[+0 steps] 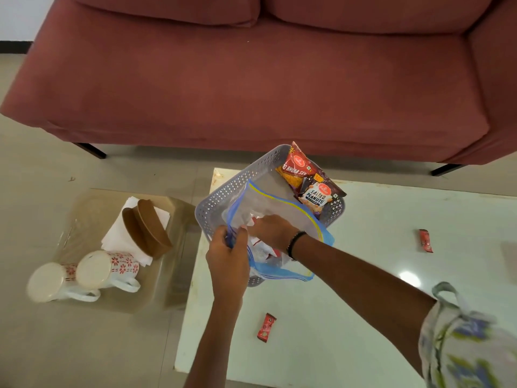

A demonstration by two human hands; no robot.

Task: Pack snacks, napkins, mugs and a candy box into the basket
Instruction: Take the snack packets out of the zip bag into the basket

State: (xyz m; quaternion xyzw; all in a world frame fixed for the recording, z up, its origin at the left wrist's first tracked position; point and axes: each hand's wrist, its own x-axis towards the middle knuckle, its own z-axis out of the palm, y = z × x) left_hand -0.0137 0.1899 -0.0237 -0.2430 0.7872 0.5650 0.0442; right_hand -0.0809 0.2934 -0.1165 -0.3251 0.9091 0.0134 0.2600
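Observation:
A grey perforated basket stands on the white table's far left corner. Two snack packets, an orange-red sev packet and a salted peanuts packet, lean in its far right corner. A clear zip bag with blue and yellow edges sits over the basket. My left hand grips the bag's left rim. My right hand reaches inside the bag, fingers closed around small red-and-white items. Two small red candy sachets, one near me and another to the right, lie on the table.
On a lower glass table to the left lie two floral mugs on their sides, a brown oval box and white napkins. A pink sofa stands just beyond the white table.

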